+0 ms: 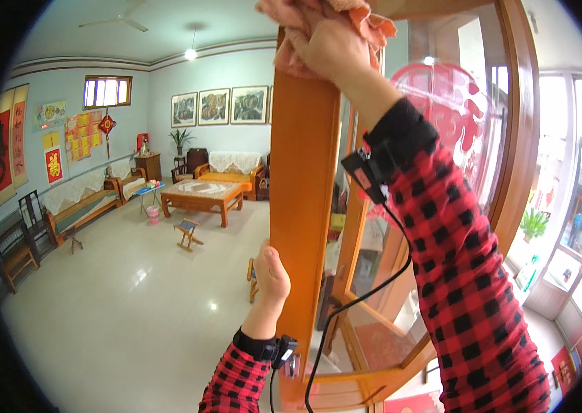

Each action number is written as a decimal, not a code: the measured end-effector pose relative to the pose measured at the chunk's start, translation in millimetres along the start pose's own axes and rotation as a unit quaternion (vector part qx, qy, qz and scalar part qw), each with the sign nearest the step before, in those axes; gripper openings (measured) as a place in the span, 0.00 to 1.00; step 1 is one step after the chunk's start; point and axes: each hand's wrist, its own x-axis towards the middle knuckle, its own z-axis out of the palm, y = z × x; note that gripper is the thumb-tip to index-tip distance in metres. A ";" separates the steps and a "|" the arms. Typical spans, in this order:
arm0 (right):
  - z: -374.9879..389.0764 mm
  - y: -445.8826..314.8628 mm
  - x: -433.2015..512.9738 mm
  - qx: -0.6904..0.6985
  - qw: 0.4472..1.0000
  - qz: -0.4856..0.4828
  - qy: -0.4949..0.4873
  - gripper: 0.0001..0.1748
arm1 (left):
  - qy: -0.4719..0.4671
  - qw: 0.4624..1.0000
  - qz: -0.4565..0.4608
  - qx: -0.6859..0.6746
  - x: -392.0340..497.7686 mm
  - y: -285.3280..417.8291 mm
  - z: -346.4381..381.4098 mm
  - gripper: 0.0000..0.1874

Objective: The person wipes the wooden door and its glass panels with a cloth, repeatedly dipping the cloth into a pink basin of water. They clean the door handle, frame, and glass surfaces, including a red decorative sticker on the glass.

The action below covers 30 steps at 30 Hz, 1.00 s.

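A wooden door [301, 170] with a glass pane stands ajar right before me. My right hand [335, 46] is raised to the upper part of its frame, pressing a crumpled orange cloth [291, 59] against the wood. Lower down, my left hand [272, 273] grips the door's free edge; its fingers are hidden behind the wood. A metal door handle or lock [293, 365] sits below that hand, near the left wrist. The glass carries a round red paper decoration [440, 118], partly covered by my right arm.
Black cables hang from wrist devices [366, 175] on both arms. Inside the room are a low wooden table [206, 193], a small folding stool [188, 235], a pink bucket [153, 214] and wooden seats [84, 199]. Bright glazed doors [577, 206] and a green plant [533, 224] are at right.
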 end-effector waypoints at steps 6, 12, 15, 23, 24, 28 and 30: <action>4.0 -28.8 -144.7 0.154 0.987 -0.050 0.009 0.30 | -0.027 0.984 -0.075 -0.158 3.3 -4.4 0.2 0.41; -33.9 -87.8 -306.2 0.260 0.953 0.047 -0.150 0.34 | 0.009 0.941 -0.186 -0.283 2.2 -5.3 -2.7 0.47; -47.4 -116.5 -373.2 0.252 0.955 0.100 -0.117 0.19 | -0.016 0.903 -0.238 -0.358 4.8 -8.6 -8.2 0.47; -98.3 -152.8 -502.0 0.432 0.793 0.291 -0.317 0.25 | -0.016 0.979 -0.163 -0.123 4.1 -19.1 -6.8 0.33; -98.0 -155.6 -499.5 0.404 0.847 0.219 -0.266 0.28 | -0.015 0.986 -0.147 -0.082 3.7 -20.4 -6.0 0.28; -104.4 -150.5 -455.7 0.382 0.875 0.253 -0.158 0.37 | 0.006 0.995 -0.102 0.003 6.4 -24.3 -6.8 0.21; -95.2 -142.4 -415.1 0.399 0.860 0.282 -0.150 0.35 | 0.011 0.997 -0.070 -0.031 6.6 -25.1 -6.8 0.22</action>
